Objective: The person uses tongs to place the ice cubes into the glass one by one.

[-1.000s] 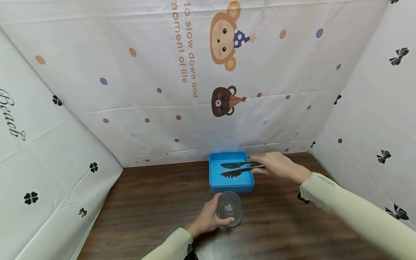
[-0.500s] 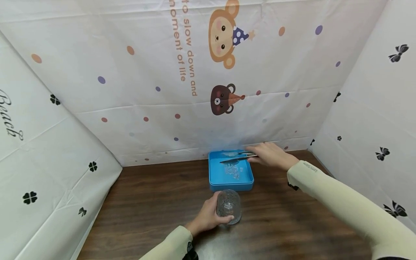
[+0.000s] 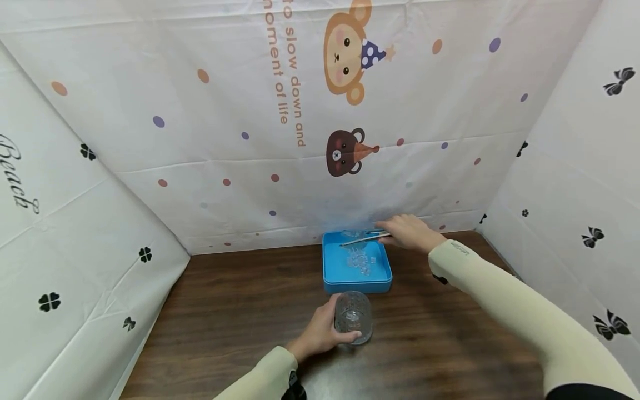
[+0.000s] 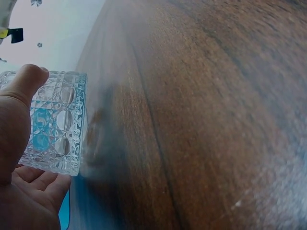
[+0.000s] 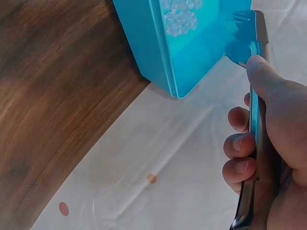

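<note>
The left hand (image 3: 322, 332) grips a clear patterned glass (image 3: 354, 319) standing on the table; in the left wrist view the thumb lies across the glass (image 4: 53, 122). At the blue box (image 3: 357, 287), the right hand (image 3: 411, 232) holds metal tongs (image 3: 367, 239) whose tips are over the box's back part. In the right wrist view the right hand's fingers curl round the tongs (image 5: 261, 158), with the forked end by the box wall (image 5: 158, 52). Small clear pieces (image 5: 180, 18) lie inside the box.
A brown wooden table (image 3: 240, 300) spreads under both arms. White printed cloth (image 3: 250, 194) hangs behind the box, with further cloth at the left (image 3: 90, 266) and right (image 3: 565, 183). The glass stands just in front of the box.
The right hand and tongs have moved back and slightly left, from above the box's middle to its back part, uncovering the clear pieces. The left hand keeps its grip on the glass.
</note>
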`<state>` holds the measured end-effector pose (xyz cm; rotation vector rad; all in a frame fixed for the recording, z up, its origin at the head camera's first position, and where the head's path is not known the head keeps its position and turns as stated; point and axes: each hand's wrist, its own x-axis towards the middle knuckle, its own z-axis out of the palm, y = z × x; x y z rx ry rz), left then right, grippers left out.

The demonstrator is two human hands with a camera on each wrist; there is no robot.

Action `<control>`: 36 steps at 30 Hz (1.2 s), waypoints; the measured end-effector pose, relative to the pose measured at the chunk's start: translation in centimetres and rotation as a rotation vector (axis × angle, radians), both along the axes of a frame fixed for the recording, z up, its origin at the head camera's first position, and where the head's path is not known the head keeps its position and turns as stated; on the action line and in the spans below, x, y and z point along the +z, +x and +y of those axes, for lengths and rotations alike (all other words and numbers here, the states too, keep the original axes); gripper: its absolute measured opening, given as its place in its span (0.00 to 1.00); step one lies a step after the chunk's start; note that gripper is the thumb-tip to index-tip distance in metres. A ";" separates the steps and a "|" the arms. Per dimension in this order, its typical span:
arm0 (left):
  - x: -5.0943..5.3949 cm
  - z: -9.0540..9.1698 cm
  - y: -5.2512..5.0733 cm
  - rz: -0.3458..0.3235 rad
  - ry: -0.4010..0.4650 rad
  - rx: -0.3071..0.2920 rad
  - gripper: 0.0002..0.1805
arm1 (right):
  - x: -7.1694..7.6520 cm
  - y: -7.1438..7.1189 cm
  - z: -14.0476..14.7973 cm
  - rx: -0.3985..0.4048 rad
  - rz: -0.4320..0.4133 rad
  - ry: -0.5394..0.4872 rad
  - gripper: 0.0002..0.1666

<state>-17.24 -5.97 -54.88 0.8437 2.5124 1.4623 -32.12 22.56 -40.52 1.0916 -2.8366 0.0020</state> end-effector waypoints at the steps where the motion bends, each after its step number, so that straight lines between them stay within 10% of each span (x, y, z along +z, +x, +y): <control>1: 0.0 0.0 0.0 -0.001 -0.001 -0.001 0.44 | -0.1 -0.2 -0.1 -0.005 -0.002 0.006 0.29; 36: 0.6 -0.1 0.4 0.013 0.013 -0.024 0.42 | -1.1 -2.8 -2.9 -0.080 0.039 0.228 0.29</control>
